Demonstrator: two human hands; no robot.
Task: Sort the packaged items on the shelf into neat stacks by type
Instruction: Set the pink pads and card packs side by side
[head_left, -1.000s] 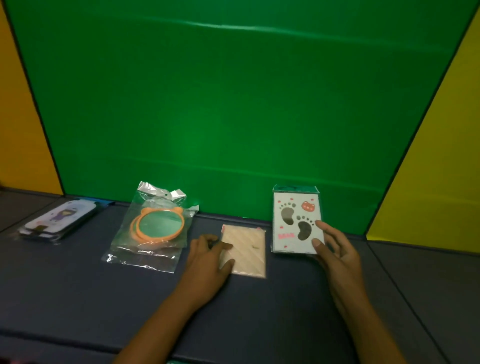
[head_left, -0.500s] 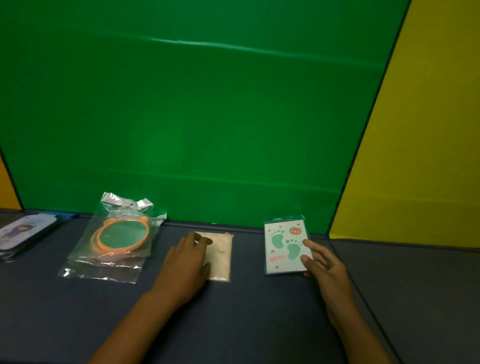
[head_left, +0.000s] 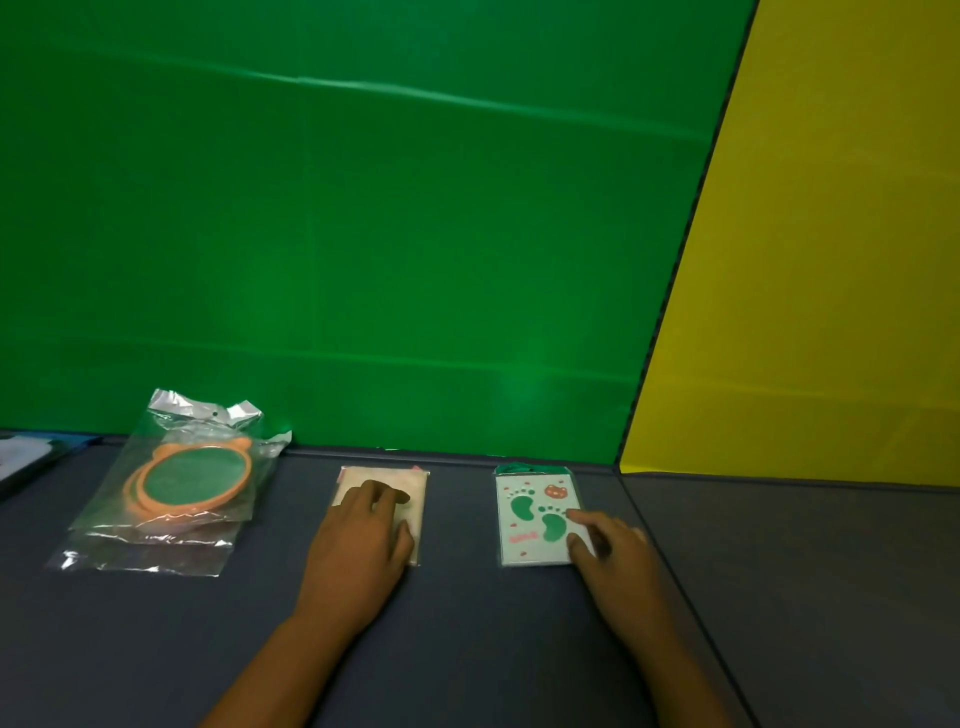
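Running across the whole lower part of the view, the dark shelf surface (head_left: 467, 649) ends at the back against a green wall panel (head_left: 363, 234), with a yellow panel (head_left: 831, 260) closing the right side. A seam in the surface slants down from the corner where green meets yellow, and the stretch to the right of it lies bare, as does the near strip in front of the items.

Near the back edge, on the left, lie clear bags holding orange-rimmed round mirrors (head_left: 182, 483), one bag on another, their crinkled tops touching the green panel. At the far left edge a flat packet (head_left: 26, 462) is cut off by the frame.

The left hand (head_left: 358, 540) lies flat on the beige packet (head_left: 400, 499), fingers straight and close together, thumb at the packet's right edge; it covers the packet's left and near part. The packet sits close to the back wall, well apart from the mirror bags.

The right hand (head_left: 613, 556) rests on the near right corner of the footprint card packet (head_left: 530, 519), forefinger and thumb laid on its face; whether they pinch the edge cannot be told. This packet lies close to the back wall, just left of the seam, apart from the beige one.
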